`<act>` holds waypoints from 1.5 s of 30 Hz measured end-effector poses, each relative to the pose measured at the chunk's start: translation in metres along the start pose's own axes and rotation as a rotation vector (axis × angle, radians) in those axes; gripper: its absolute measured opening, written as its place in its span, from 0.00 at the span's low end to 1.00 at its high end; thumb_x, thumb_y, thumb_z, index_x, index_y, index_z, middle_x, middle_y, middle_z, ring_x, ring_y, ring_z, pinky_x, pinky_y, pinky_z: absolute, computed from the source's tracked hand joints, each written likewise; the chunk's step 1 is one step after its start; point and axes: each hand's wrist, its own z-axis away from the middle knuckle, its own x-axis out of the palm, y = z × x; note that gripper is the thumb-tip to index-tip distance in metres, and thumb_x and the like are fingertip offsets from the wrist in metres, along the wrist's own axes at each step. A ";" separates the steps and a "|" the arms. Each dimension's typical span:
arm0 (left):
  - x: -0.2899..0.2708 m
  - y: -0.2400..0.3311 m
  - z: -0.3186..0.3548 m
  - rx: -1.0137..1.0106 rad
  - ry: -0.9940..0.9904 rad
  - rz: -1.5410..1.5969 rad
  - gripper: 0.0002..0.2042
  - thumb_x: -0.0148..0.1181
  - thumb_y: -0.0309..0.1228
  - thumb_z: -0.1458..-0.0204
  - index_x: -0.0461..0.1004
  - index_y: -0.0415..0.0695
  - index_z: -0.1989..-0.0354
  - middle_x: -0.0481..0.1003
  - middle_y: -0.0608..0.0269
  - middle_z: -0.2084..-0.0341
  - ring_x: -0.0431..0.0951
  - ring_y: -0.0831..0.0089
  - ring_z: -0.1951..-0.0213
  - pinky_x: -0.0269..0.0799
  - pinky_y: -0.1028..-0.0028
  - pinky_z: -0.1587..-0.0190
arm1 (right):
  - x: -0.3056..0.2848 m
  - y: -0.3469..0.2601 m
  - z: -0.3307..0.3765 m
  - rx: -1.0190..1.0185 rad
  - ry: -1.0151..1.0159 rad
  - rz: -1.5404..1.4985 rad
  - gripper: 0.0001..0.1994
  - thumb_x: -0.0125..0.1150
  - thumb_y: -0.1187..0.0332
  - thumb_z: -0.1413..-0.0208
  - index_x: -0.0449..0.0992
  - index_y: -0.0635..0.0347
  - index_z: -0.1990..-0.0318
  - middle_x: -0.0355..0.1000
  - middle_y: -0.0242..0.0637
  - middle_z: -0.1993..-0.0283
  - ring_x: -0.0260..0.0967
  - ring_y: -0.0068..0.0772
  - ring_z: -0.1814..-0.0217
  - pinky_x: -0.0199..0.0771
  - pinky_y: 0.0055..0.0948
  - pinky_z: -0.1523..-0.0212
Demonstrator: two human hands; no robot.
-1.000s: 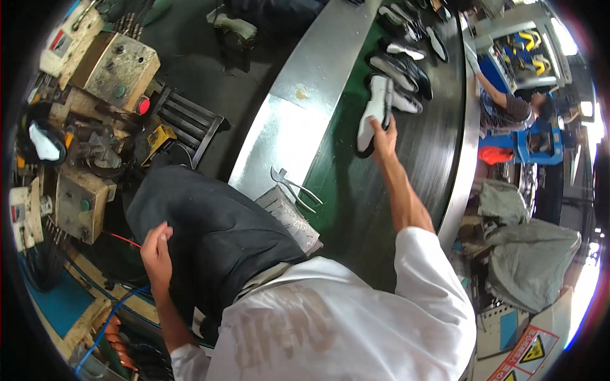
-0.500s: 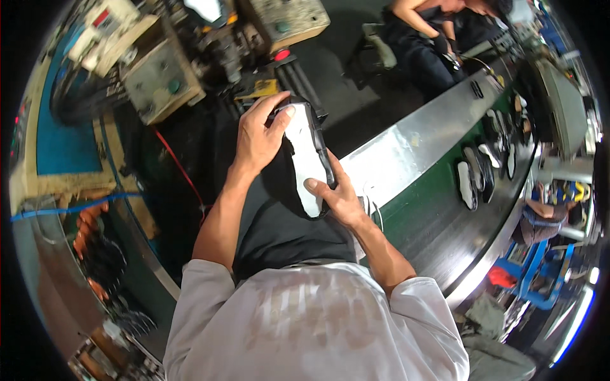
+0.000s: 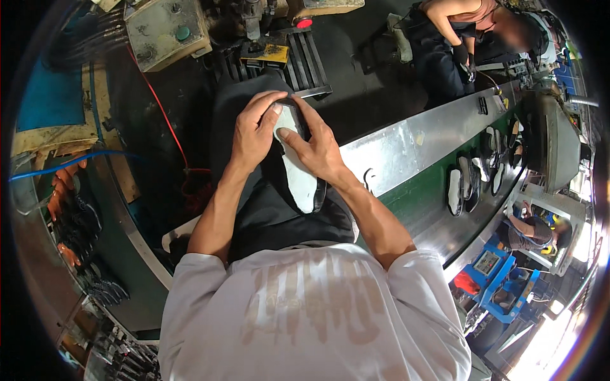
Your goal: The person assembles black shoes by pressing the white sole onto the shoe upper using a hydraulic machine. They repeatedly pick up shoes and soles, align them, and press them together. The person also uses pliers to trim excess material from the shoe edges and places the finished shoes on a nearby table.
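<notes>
A black shoe upper (image 3: 299,181) with its white underside facing up is held over my lap, toe end away from me. My left hand (image 3: 257,130) wraps the far end from the left, thumb on the white underside near its tip. From the right, my right hand (image 3: 312,143) grips the same end, its thumb pressed on the white surface and its fingers around the far edge. The near end of the shoe upper hangs free above my dark trousers.
To the right runs a metal ledge (image 3: 406,143) beside a green-black conveyor (image 3: 413,203) carrying several shoe uppers (image 3: 469,181). Ahead stands a machine with a control box (image 3: 168,35) and a red button (image 3: 304,23). Dark and orange items (image 3: 79,216) line the left belt. A co-worker (image 3: 454,47) sits far right.
My right hand has slid from the near end of the shoe upper up to its far end. The left hand still holds there. The view has shifted, so the machine sits higher.
</notes>
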 end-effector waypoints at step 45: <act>-0.026 -0.061 -0.033 -0.199 -0.191 -0.140 0.18 0.63 0.34 0.33 0.81 0.36 0.41 0.84 0.48 0.54 0.85 0.57 0.48 0.77 0.62 0.44 | -0.048 -0.009 0.082 -0.193 -0.173 0.507 0.37 0.79 0.65 0.50 0.77 0.32 0.28 0.38 0.68 0.15 0.62 0.76 0.29 0.76 0.60 0.33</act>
